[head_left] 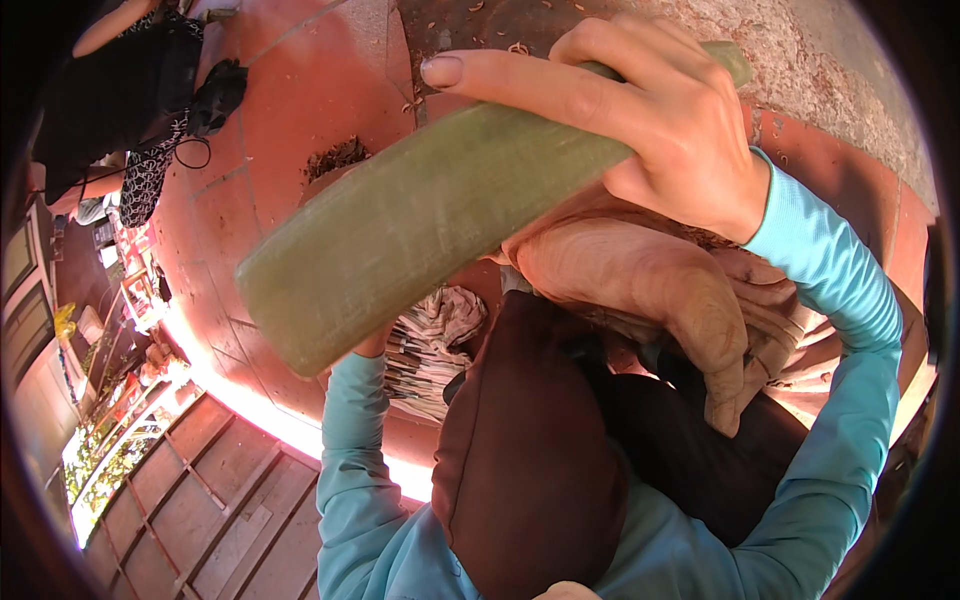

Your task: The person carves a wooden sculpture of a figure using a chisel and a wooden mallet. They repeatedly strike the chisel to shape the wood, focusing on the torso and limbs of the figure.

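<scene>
- Writing: red and white panels (pixel 140 295), small and blurred at the left; any marks on them cannot be made out. Pale figures are borne by a black patterned cloth (pixel 152 180) at the upper left; whether these are letters cannot be told.
- Right hand (pixel 675 115): closed around the narrower part of a long green bar; index finger laid out nearly straight along the upper edge, the other fingers bent over the far side.
- Left hand (pixel 373 346): almost wholly hidden behind the bar; only a strip is seen above the cuff. Whether it is spread or gripping cannot be told.
- Green bar (pixel 430 225): held slantwise above the lap, broad end toward the lower left, narrow end shown beyond the right hand.
- Carved wood piece (pixel 640 275): pale brown, rounded and curving downward, set below the right hand, beside the trousers (pixel 530 450).
- Cloth (pixel 455 315): pale, crumpled, seen below the bar; thin sticks (pixel 415 370) are laid close together just beside it.
- Shavings (pixel 337 158): heaped on red floor tiles (pixel 225 150).
- Another person (pixel 115 95): dark-clothed, partly seen at the upper left.
</scene>
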A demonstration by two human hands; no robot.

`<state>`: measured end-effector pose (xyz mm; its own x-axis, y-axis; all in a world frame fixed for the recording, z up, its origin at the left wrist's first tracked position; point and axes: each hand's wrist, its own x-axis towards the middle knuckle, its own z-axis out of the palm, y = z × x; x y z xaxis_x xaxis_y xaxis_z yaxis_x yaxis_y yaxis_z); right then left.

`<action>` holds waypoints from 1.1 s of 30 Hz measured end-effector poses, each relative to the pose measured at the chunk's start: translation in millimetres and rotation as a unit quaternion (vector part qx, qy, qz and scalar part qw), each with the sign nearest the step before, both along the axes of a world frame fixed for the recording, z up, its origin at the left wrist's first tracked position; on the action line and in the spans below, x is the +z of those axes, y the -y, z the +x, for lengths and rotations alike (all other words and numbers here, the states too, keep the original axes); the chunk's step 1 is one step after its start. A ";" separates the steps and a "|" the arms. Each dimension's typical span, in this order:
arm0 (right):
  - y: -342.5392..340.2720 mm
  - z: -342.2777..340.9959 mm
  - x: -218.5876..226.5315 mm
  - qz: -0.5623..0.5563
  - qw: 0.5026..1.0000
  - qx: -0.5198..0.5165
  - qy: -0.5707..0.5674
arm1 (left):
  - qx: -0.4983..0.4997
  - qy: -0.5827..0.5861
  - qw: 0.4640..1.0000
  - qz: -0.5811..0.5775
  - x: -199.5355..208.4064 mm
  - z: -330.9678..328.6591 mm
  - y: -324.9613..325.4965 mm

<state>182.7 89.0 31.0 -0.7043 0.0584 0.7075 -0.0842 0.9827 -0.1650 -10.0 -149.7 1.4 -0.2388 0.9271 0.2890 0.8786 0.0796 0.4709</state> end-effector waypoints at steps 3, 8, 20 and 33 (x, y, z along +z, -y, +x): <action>-4.5 -5.8 -9.1 0.031 0.996 0.017 -0.081 | -0.025 -0.033 0.999 0.004 2.8 2.9 -1.4; 1.4 0.6 -2.2 0.073 0.995 -0.044 -0.042 | -0.036 -0.011 0.999 -0.022 11.1 18.0 -29.5; -5.8 -2.0 -19.7 0.085 0.991 -0.068 -0.077 | -0.037 -0.035 0.999 -0.017 19.5 20.3 -37.0; -4.1 -1.2 -35.5 -0.013 0.997 -0.051 -0.053 | -0.025 -0.025 0.998 -0.053 10.4 4.4 -33.3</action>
